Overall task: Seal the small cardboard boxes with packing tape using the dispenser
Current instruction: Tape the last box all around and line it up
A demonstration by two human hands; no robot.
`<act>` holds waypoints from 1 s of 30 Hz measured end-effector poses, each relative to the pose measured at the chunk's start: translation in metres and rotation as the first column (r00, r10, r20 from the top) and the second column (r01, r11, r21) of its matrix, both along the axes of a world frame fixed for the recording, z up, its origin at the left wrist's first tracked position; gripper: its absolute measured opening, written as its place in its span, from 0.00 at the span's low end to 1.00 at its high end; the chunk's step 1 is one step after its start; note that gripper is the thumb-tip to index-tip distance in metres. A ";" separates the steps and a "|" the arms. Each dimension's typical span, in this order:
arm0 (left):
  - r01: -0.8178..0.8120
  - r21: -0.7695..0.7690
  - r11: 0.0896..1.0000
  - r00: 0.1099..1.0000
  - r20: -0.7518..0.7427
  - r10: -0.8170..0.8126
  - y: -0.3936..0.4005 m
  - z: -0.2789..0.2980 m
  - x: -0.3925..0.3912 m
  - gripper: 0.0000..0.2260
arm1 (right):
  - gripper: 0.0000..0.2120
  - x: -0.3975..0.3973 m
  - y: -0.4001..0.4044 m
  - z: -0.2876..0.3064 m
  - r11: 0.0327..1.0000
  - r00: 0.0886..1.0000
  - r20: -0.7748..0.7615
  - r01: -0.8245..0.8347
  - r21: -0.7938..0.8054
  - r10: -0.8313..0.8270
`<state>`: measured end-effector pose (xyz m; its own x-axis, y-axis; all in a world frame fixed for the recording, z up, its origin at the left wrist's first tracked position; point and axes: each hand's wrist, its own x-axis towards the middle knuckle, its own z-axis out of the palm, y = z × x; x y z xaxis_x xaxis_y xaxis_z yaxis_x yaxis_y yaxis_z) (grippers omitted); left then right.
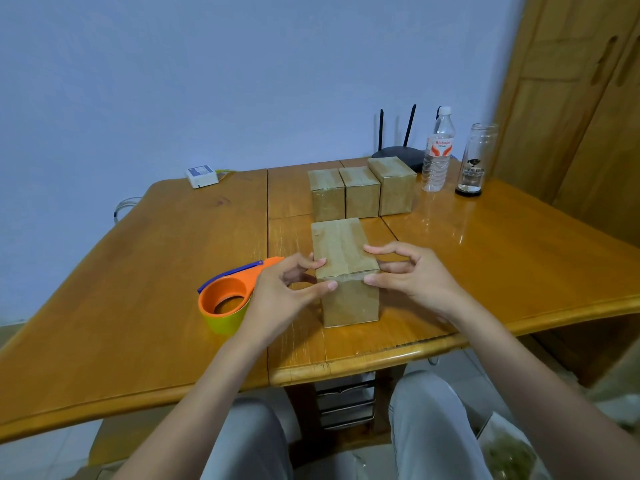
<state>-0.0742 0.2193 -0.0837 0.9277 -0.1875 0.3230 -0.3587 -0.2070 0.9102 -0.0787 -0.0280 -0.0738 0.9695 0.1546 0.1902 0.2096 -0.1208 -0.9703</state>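
Both hands pinch the near top edge of the small brown cardboard box (346, 271): left hand (287, 289), right hand (412, 275), each thumb and fingertips. Hold the flaps flush, then fetch the orange tape dispenser (228, 299) just left of the box.

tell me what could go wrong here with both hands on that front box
Both hands, left hand and right hand, only pinch the front box at its near top edge, so it might tip toward the table edge. The tape dispenser lies untouched beside the left wrist, which could knock it.
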 end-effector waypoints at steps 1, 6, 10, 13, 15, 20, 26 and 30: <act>0.007 0.000 1.000 1.000 -0.006 -0.007 0.001 -0.001 0.001 0.15 | 0.24 0.000 0.001 -0.001 1.000 1.000 0.007 -0.001 0.015 0.001; 0.002 0.028 1.000 1.000 0.019 -0.002 -0.001 -0.002 -0.001 0.15 | 0.25 0.001 0.000 -0.004 0.999 1.000 0.002 0.002 0.047 -0.002; 0.079 0.087 0.993 0.997 -0.016 -0.077 0.004 0.006 -0.002 0.16 | 0.26 0.004 -0.012 0.007 0.987 0.995 -0.066 -0.080 -0.139 0.071; 0.185 0.071 0.980 0.979 -0.103 -0.177 0.013 0.015 -0.002 0.14 | 0.25 0.006 -0.028 0.022 0.920 0.946 -0.194 -0.302 -0.250 0.258; 0.174 -0.007 0.985 0.971 -0.166 -0.172 0.011 0.023 -0.004 0.15 | 0.20 0.005 -0.025 0.031 0.906 0.931 -0.232 -0.338 -0.256 0.282; -0.023 0.258 0.966 0.999 0.030 0.016 -0.013 0.038 -0.005 0.21 | 0.25 0.009 0.006 0.035 0.859 0.995 -0.009 -0.094 -0.503 0.103; -0.002 0.301 0.954 0.998 0.067 -0.019 -0.006 0.033 0.002 0.16 | 0.30 0.006 0.003 0.032 0.818 0.980 0.021 -0.155 -0.554 0.199; 0.054 0.283 0.958 0.997 0.033 -0.066 0.000 0.031 0.002 0.11 | 0.25 0.005 -0.007 0.033 0.784 0.968 -0.047 -0.227 -0.577 0.246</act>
<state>-0.0719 0.2197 -0.0522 0.8987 -0.3314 0.2873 -0.4149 -0.4298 0.8020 -0.0742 -0.0348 -0.0411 0.8835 0.4681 0.0201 0.3324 -0.5960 -0.7310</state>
